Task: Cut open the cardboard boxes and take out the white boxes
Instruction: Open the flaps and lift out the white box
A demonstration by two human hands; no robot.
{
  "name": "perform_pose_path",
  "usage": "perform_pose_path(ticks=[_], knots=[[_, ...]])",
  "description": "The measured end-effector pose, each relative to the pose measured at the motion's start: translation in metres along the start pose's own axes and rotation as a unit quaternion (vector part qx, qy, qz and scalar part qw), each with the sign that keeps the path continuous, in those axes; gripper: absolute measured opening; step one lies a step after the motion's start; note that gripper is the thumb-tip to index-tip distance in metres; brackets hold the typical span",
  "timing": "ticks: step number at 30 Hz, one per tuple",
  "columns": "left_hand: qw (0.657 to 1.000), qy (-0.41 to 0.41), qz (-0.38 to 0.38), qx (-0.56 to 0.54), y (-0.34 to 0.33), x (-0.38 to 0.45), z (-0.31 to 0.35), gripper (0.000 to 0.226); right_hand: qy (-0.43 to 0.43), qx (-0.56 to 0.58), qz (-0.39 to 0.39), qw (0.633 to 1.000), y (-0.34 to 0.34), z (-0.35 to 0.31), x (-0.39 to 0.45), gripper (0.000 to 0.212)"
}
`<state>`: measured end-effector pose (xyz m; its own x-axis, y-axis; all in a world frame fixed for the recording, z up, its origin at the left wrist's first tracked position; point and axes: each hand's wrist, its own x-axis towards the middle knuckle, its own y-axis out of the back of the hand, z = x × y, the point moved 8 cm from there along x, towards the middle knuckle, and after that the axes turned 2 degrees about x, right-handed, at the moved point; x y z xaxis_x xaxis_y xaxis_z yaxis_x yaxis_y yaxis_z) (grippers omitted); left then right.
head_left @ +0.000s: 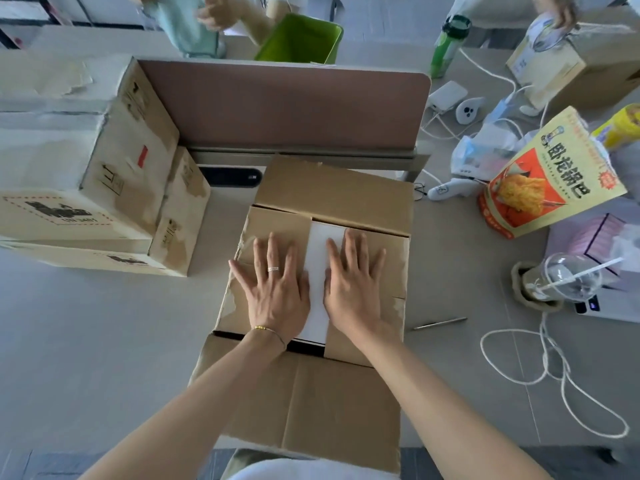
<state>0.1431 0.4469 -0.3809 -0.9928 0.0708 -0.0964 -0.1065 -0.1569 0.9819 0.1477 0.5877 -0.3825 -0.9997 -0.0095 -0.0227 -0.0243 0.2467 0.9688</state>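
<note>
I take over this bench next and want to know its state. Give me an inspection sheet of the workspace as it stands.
Surface: pale desk, brown divider panel behind.
Job's things: cardboard box, outer flaps open; white box showing between inner flaps; stacked boxes to the left.
Clutter: snack bag, plastic cup, pen, green bottle.
Hands: left hand and right hand flat on the inner flaps.
Cables: white cord looped at right.
Surroundings: green bin; other people beyond.
</note>
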Motion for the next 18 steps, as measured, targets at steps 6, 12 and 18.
perform_pose_path(ticks=[6,12,18], knots=[[1.000,-0.024,0.019,-0.004,0.009,-0.003,0.028,0.064,0.085,-0.023,0.001,0.996,0.014,0.023,0.015,0.066],[0.968,-0.223,0.073,0.085,0.059,0.002,0.064,0.047,0.166,-0.054,0.066,0.982,0.063,0.000,0.021,0.052],[0.977,-0.179,0.078,0.085,0.126,0.022,0.015,0.043,0.150,-0.010,0.147,0.978,0.156,0.041,0.016,0.048]])
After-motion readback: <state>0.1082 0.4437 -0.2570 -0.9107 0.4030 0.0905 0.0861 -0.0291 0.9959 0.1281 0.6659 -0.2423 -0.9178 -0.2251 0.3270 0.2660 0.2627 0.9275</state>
